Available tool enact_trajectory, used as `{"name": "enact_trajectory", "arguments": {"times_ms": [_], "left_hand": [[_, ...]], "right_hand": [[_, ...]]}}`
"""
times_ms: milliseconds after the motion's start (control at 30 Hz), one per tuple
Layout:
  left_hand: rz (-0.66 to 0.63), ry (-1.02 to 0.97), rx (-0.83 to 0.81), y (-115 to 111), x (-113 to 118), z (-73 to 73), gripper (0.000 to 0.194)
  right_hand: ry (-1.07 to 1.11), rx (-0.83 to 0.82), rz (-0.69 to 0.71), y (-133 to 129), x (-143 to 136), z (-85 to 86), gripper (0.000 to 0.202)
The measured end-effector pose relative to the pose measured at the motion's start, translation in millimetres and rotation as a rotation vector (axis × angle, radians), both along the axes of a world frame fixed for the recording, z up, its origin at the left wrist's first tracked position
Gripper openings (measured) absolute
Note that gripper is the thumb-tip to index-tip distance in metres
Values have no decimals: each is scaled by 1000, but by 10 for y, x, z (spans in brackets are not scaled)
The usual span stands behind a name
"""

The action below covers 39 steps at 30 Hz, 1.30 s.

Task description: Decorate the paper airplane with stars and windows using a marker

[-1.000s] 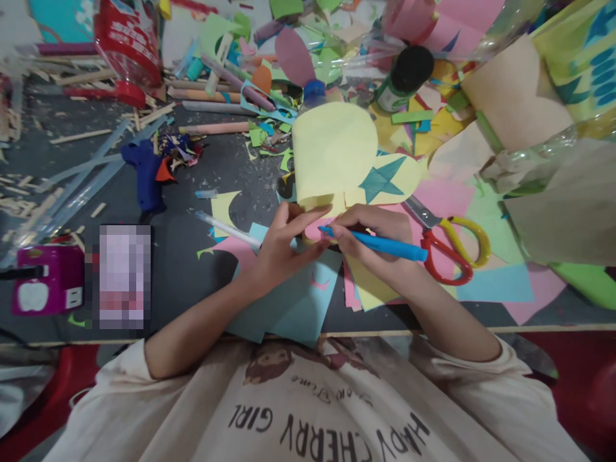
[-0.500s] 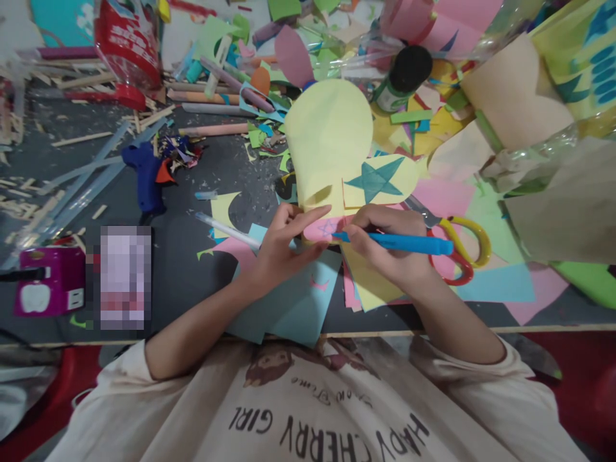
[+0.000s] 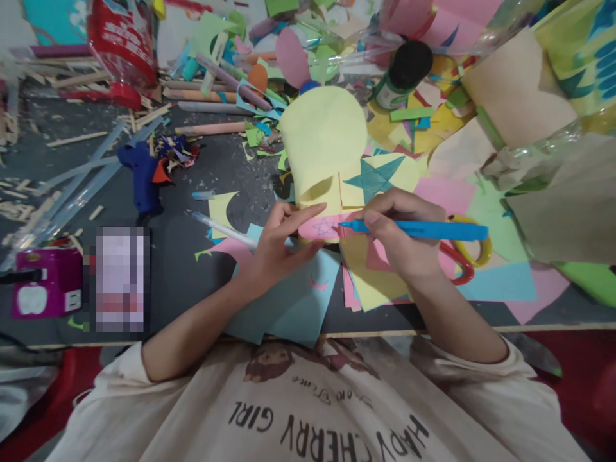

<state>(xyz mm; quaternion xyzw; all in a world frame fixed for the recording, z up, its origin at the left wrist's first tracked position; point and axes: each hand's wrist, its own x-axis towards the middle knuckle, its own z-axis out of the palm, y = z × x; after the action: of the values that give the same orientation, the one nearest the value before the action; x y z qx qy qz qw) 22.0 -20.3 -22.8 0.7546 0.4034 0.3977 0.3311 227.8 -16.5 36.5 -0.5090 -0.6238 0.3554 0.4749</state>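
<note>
My right hand (image 3: 409, 240) is closed around a blue felt-tip pen (image 3: 447, 231), its tip at the right end of a small pink paper piece (image 3: 307, 229). A blue star outline (image 3: 324, 226) shows on that piece. My left hand (image 3: 272, 250) has its index finger and thumb spread, resting along the piece's upper and lower edges. Beyond the fingers lies a large rounded yellow paper shape (image 3: 325, 131). To its right is yellow paper bearing a green star (image 3: 374, 179). Scissors (image 3: 481, 250) with red and yellow handles are partly hidden behind my right hand.
A blue glue gun (image 3: 144, 179), a phone (image 3: 120, 279) and a purple box (image 3: 48, 285) are on the left. A red-labelled bottle (image 3: 122, 48) and a black-capped jar (image 3: 404, 70) stand farther back among paper scraps, pens and sticks. Blue paper (image 3: 289, 308) lies near the table edge.
My right hand and the blue felt-tip pen have moved right, taking the tip from the star outline toward the pink piece's right end. My left hand stays on the piece.
</note>
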Motion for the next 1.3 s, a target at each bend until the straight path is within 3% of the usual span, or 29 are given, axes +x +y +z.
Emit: {"name": "enact_trajectory", "arguments": {"times_ms": [167, 567, 1067, 1300], "left_hand": [[-7, 5, -26, -2, -3, 15, 44], [-25, -14, 20, 3, -1, 12, 43], [2, 14, 20, -9, 0, -2, 44], [-8, -8, 6, -2, -1, -4, 44]], "right_hand": [[14, -62, 15, 13, -73, -49, 37], [-32, -114, 62, -20, -100, 8, 38], [-18, -83, 23, -9, -96, -14, 31], [16, -35, 90, -42, -95, -8, 29]]}}
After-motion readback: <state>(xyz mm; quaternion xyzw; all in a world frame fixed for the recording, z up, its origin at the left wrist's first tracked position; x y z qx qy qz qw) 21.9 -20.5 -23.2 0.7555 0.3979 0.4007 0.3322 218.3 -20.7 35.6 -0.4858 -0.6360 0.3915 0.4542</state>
